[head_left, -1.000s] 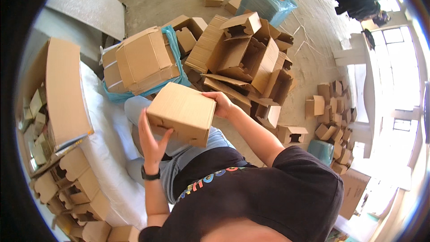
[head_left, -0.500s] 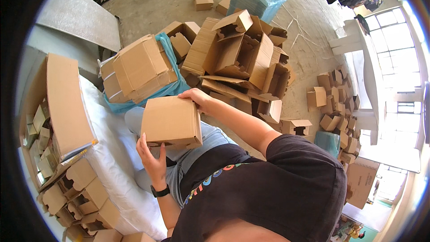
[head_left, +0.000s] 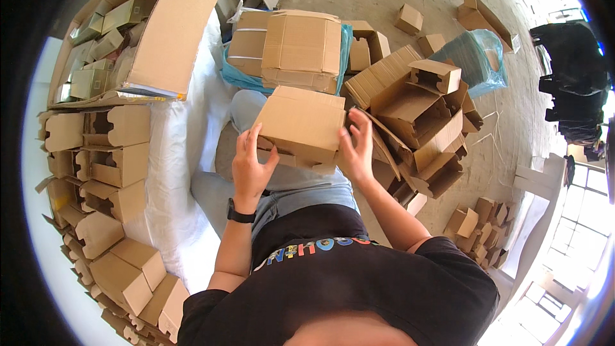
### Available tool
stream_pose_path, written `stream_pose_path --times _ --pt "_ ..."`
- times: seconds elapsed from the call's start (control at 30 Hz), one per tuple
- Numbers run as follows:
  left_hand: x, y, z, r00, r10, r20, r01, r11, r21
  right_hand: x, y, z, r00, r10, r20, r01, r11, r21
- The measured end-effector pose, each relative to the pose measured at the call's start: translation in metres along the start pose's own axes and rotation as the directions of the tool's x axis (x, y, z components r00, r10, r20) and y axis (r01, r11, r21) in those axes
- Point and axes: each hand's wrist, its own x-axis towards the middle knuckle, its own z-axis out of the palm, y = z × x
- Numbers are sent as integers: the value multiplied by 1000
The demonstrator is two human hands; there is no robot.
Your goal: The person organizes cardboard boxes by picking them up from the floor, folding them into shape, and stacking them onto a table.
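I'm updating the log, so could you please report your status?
Left hand holding rectangular brown cardboard box; right hand at its right edge, contact unclear. Box above lap. Flat brown cardboard stack beyond.

Beyond the box [head_left: 301, 118] lies a cardboard stack [head_left: 301, 45], with a carton heap [head_left: 442, 138] right and carton rows [head_left: 122, 163] left.

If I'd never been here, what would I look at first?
Probably the box, in the middle between the left fingers and right fingers. Next, the heap of open boxes to its right, with a shiny blue bundle beyond. At upper left, a big carton of small boxes stands out.
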Motion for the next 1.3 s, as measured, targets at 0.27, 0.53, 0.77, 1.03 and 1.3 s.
stream_pose_path --times 0.27,0.53,0.77,1.03,1.3 --pt "4 3 3 997 -39 60 39 999 -9 -12 -20 3 994 -93 -59 90 995 -39" --pt "9 24 -2 986 -77 151 78 997 -2 -30 -54 3 986 -165 -37 151 956 -250" --pt "12 27 -2 974 -19 224 13 999 31 -21 -38 3 989 -138 43 143 978 -151" --pt "17 25 0 985 23 169 -35 997 66 -11 -36 -9 971 -65 232 91 990 -105" --pt "10 20 -2 994 -15 109 9 999 53 5 -43 -12 894 0 447 92 979 -183"
